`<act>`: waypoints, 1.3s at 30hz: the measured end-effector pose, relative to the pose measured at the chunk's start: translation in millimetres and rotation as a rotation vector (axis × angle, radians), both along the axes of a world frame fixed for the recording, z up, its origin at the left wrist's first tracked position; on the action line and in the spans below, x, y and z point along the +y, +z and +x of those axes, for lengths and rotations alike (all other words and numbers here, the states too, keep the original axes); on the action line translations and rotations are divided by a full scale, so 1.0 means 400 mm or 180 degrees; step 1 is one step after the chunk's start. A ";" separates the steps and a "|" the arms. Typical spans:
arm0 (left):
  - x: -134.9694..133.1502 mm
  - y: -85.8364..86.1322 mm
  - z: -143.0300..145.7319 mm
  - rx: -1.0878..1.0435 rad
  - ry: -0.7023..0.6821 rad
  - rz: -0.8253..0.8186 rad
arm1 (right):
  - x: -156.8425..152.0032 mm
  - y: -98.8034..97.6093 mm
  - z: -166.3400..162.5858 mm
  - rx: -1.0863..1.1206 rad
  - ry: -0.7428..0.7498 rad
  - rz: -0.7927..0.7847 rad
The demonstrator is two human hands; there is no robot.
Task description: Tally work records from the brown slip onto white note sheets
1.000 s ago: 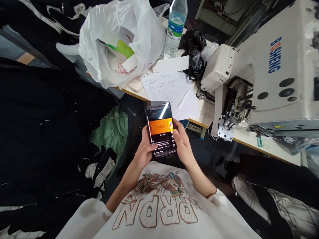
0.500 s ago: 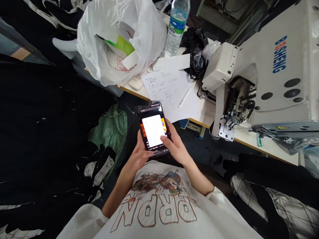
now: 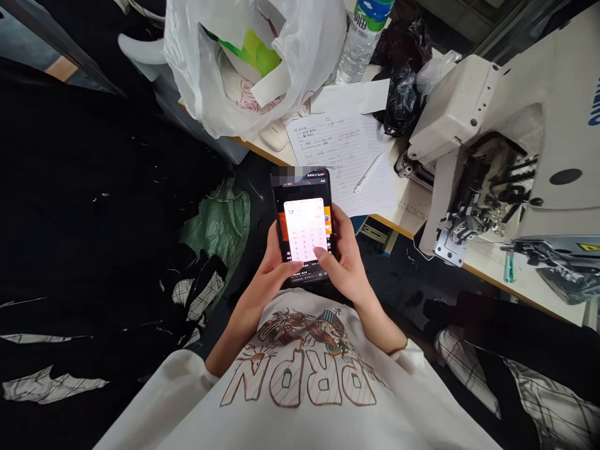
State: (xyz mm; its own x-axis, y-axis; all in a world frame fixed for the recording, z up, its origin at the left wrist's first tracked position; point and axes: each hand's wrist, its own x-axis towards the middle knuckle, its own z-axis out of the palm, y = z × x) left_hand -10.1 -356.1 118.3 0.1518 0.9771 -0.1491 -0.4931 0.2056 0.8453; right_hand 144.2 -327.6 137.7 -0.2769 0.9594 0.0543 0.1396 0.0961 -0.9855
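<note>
A black smartphone [image 3: 305, 219] is held upright in front of my chest, its lit screen showing a white calculator-like keypad panel. My left hand [image 3: 276, 259] grips its left side, with the thumb over the lower left of the screen. On the right side my right hand [image 3: 345, 259] wraps the edge, and its thumb rests over the keys at the panel's lower right. The fingers behind the phone are mostly hidden. Just beyond the phone lies a lined sheet of paper [image 3: 319, 147] with handwriting, and a white pen [image 3: 369, 172] rests on it.
A white plastic bag [image 3: 309, 56] stands at the table's back left beside a water bottle [image 3: 360, 47]. Behind the paper lies a black plastic bag [image 3: 402, 103]. A sewing machine [image 3: 473, 106] occupies the right. Dark fabric [image 3: 84, 250] fills the left; a green sack [image 3: 222, 219] lies below.
The view has shifted, so the table things sit higher and further right. My left thumb has moved further in over the lower screen. The panel now shows its keys more clearly.
</note>
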 end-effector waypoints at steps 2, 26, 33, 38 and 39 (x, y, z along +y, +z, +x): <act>-0.004 0.011 0.003 0.0062 0.0068 -0.0070 | -0.003 0.005 0.001 -0.0086 0.0025 0.0144; -0.021 0.049 0.024 0.0347 0.0009 0.0049 | -0.006 0.026 -0.013 0.0001 -0.0528 0.0005; -0.019 0.038 0.022 0.0346 0.0018 0.0168 | -0.007 0.023 -0.013 -0.0076 -0.0596 0.0001; -0.015 0.034 0.023 0.0470 0.0050 0.0211 | -0.008 0.027 -0.012 -0.0088 -0.0587 -0.0100; -0.015 0.033 0.023 0.0459 0.0041 0.0218 | -0.008 0.028 -0.012 -0.0097 -0.0593 -0.0101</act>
